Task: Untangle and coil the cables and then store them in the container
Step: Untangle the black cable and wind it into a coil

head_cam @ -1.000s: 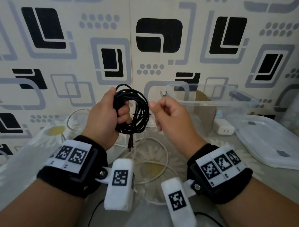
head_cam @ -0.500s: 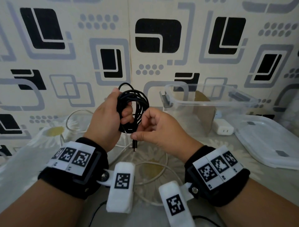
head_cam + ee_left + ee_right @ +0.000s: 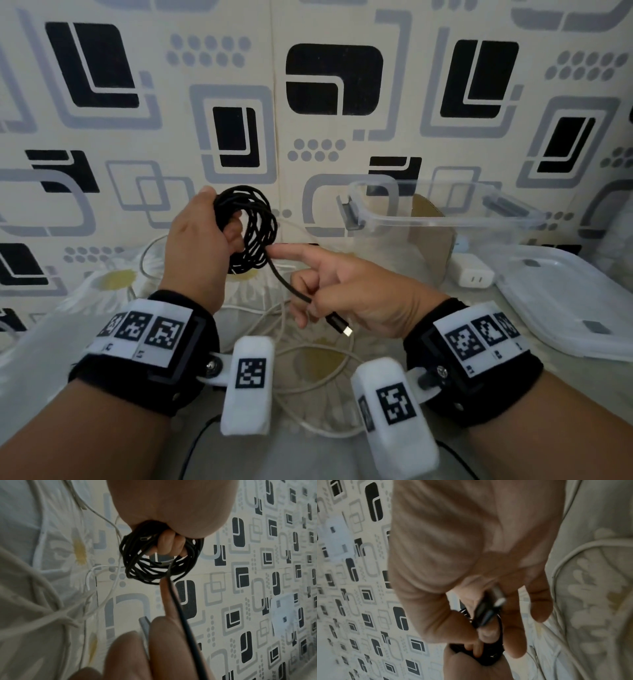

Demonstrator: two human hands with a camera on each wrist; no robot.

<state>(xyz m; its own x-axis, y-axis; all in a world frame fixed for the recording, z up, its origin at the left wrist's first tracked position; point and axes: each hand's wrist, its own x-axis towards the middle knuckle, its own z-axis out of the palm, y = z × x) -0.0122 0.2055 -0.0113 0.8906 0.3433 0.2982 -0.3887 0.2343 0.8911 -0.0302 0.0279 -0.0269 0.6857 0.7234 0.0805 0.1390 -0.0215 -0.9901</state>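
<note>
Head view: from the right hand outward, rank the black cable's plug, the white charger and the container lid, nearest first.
1. The black cable's plug, sticking out just under the right hand, whose fingers hold the cable.
2. The white charger, on the table to the hand's right, beside the clear container.
3. The container lid, lying flat at the far right.
</note>
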